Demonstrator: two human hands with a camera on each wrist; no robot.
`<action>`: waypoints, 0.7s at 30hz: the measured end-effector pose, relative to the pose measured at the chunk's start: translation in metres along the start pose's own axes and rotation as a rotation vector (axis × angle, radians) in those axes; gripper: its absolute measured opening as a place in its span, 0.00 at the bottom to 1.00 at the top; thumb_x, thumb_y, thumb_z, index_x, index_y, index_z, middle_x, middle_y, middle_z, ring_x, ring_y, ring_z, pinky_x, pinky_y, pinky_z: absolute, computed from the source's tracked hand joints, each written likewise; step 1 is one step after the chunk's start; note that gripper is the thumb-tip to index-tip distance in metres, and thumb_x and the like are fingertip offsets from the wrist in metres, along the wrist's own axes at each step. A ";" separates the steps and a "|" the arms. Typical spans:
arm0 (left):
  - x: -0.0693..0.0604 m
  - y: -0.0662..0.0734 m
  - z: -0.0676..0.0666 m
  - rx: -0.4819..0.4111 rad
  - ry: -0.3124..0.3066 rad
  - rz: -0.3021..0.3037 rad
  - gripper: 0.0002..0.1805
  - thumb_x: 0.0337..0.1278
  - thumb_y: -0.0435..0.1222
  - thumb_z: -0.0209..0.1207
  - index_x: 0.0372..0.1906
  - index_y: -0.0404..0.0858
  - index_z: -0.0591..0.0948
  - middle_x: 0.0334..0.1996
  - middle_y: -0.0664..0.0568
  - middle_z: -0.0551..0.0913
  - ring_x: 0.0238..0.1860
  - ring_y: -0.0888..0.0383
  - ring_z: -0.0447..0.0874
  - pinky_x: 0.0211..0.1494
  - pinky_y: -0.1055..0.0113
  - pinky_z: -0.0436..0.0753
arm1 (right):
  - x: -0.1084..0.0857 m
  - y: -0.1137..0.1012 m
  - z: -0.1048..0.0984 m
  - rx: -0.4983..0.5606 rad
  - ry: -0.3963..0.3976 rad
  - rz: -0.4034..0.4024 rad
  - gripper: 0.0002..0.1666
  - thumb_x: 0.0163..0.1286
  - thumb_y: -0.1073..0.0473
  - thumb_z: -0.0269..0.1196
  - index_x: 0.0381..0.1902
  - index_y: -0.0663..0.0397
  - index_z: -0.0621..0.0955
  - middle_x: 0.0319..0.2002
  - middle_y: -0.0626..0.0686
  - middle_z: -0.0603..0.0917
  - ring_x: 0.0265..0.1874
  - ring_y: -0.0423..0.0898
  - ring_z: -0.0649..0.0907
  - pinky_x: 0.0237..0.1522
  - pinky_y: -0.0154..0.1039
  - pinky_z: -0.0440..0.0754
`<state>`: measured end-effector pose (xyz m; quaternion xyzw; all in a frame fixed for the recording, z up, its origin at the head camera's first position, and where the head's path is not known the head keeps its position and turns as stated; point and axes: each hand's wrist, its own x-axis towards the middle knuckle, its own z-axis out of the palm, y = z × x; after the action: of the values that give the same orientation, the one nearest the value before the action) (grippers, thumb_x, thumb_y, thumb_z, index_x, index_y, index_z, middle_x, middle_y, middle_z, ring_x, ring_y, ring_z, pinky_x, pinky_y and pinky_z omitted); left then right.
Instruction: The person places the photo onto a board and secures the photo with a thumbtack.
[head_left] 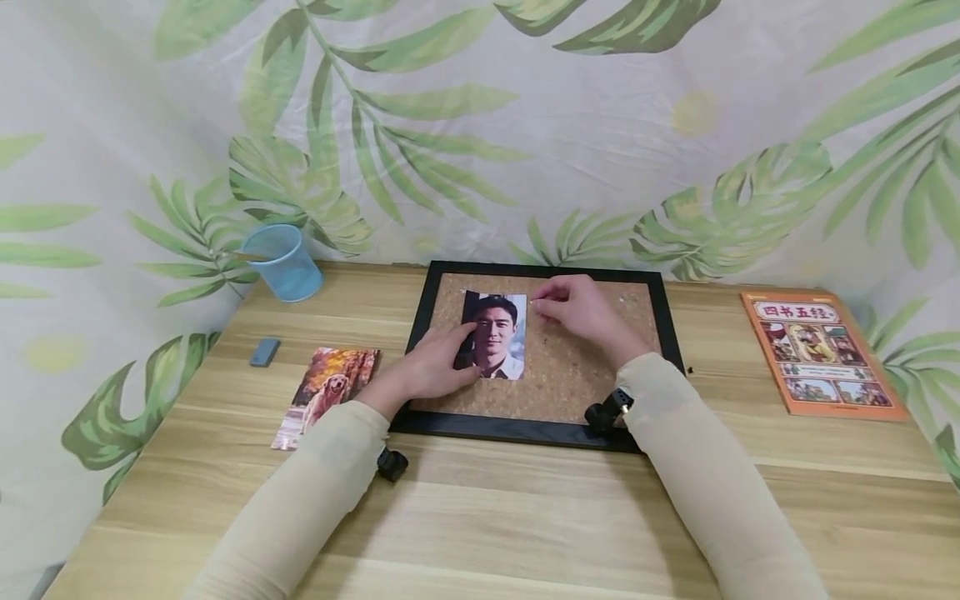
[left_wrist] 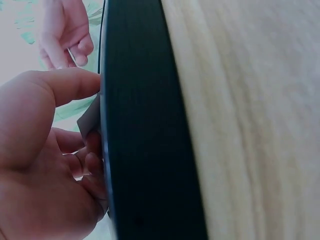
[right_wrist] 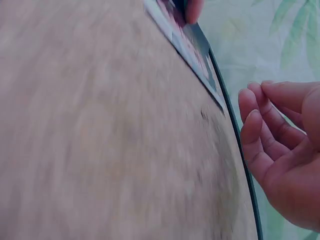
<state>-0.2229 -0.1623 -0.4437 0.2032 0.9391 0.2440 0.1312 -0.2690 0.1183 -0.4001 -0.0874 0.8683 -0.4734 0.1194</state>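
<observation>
A portrait photo (head_left: 504, 337) lies upright on the left part of a black-framed cork board (head_left: 564, 375). My left hand (head_left: 438, 362) rests on the photo's left side, thumb and fingers spread apart. In the left wrist view, the board's frame partly hides the fingers of that left hand (left_wrist: 55, 150). Beside the photo's upper right corner, my right hand (head_left: 585, 310) pinches a tiny pale thing, perhaps a pin. In the right wrist view, thumb and fingertips of the right hand (right_wrist: 285, 135) meet, and the tiny thing cannot be made out.
A dog photo (head_left: 333, 387) lies left of the board, partly behind the left forearm. Near it are a blue-grey eraser-like block (head_left: 264, 352) and a blue mesh cup (head_left: 288, 267). Small clear pins (head_left: 628, 298) show at the board's upper right. An orange book (head_left: 823, 354) lies farther right.
</observation>
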 end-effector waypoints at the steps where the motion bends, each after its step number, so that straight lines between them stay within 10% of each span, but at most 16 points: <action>1: 0.000 -0.001 0.001 -0.001 0.004 0.000 0.47 0.69 0.51 0.65 0.85 0.36 0.62 0.81 0.33 0.67 0.82 0.34 0.61 0.85 0.40 0.61 | 0.003 -0.002 0.003 0.039 -0.007 0.008 0.12 0.80 0.60 0.66 0.56 0.59 0.88 0.45 0.59 0.90 0.38 0.49 0.87 0.40 0.39 0.86; 9: 0.003 -0.003 0.003 0.007 -0.003 -0.017 0.47 0.69 0.52 0.65 0.85 0.39 0.62 0.80 0.37 0.69 0.78 0.37 0.65 0.82 0.41 0.65 | 0.028 -0.011 0.029 0.334 -0.038 0.130 0.14 0.80 0.66 0.64 0.57 0.69 0.85 0.42 0.63 0.91 0.29 0.44 0.89 0.29 0.34 0.86; 21: 0.001 -0.002 0.003 -0.002 0.002 -0.010 0.47 0.69 0.52 0.65 0.86 0.39 0.62 0.79 0.37 0.69 0.77 0.37 0.66 0.81 0.40 0.67 | 0.054 -0.025 0.048 0.465 -0.038 0.257 0.12 0.80 0.71 0.60 0.55 0.75 0.83 0.28 0.55 0.88 0.21 0.42 0.88 0.26 0.32 0.86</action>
<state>-0.2237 -0.1623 -0.4475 0.1981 0.9400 0.2446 0.1316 -0.3060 0.0519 -0.4112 0.0444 0.7378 -0.6395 0.2114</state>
